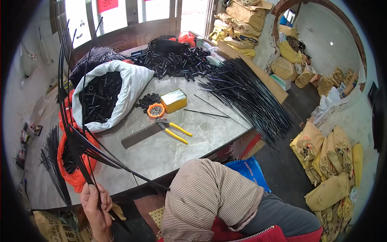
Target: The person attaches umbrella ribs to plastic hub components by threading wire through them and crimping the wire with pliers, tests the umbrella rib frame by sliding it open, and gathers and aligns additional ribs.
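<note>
My left hand point(96, 205) is at the lower left, its fingers closed round a bundle of long thin black rods point(66, 101) that rises past the table's left side. My right hand is not visible; a striped sleeve point(209, 189) fills the bottom centre. Pliers with yellow handles point(174, 132) lie on a dark flat bar point(141, 135) on the grey table point(161, 157). Behind them are an orange dish of small metal pieces point(155, 110), a yellow box of thin pins point(173, 101) and small black rings point(147, 101).
A white sack of black parts point(102, 97) stands on the table's left, near a red bag point(76, 169). Black tubes point(173, 62) are heaped at the back. Many black rods point(250, 97) overhang the right edge. Stacked sacks point(326, 157) stand on the right floor.
</note>
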The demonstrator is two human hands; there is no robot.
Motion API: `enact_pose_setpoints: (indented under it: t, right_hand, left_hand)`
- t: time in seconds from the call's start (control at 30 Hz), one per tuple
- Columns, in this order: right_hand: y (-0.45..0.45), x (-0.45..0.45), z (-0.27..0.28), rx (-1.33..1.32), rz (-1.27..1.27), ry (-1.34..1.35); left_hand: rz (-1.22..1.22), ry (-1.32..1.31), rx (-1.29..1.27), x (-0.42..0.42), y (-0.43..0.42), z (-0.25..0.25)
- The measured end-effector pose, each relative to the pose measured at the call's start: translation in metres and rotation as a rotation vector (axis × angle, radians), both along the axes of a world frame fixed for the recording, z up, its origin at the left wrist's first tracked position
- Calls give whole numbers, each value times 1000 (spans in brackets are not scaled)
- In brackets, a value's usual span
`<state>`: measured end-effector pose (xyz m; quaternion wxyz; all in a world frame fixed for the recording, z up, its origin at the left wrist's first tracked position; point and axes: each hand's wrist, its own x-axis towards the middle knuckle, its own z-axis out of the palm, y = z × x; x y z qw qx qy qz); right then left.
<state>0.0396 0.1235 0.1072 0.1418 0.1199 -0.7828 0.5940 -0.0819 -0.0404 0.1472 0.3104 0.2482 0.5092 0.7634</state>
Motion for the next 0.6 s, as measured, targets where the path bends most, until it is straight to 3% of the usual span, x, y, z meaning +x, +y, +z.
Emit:
enact_pose_setpoints:
  t: [0.6]
  right_hand:
    - [-21, -7, 3, -49, 111, 4]
  left_hand:
    - [-42, 33, 31, 4, -15, 6]
